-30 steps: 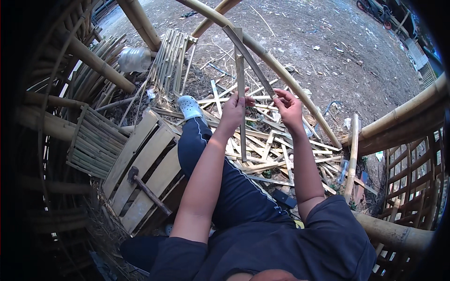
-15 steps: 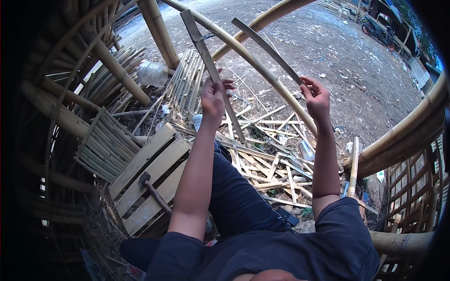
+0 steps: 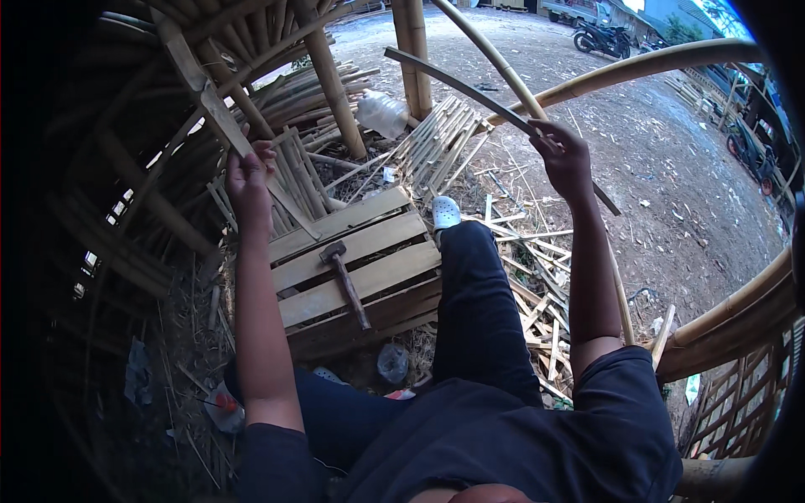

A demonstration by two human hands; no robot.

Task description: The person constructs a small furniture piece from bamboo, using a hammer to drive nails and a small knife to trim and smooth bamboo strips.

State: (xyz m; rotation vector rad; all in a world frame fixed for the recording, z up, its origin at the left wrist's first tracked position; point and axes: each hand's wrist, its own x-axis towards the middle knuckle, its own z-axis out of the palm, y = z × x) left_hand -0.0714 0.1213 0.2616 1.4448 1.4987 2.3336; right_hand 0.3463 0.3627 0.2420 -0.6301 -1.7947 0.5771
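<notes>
My left hand (image 3: 250,178), raised at the left, is closed on a flat bamboo strip (image 3: 220,117). The strip slants from the upper left down toward the slatted wooden crate (image 3: 356,272), and a joint shows in its upper half. On the right, my right hand (image 3: 562,155) pinches a thinner, darker bamboo strip (image 3: 457,84), which runs on past the hand on both sides. The two strips are well apart. Below and between my arms, a hammer (image 3: 350,289) with a wooden handle lies on the crate's slats.
Bamboo poles (image 3: 327,80) stand around me, with a long curved pole (image 3: 646,67) across the front. Split bamboo pieces (image 3: 545,289) litter the ground right of my leg. A bundle of strips (image 3: 440,142) lies beyond my foot, near a clear plastic jug (image 3: 382,114).
The view has swung left, bringing the crate and hammer nearer the middle. My hands are farther apart, the left one now beside the crate. The right strip now sticks out past my right hand.
</notes>
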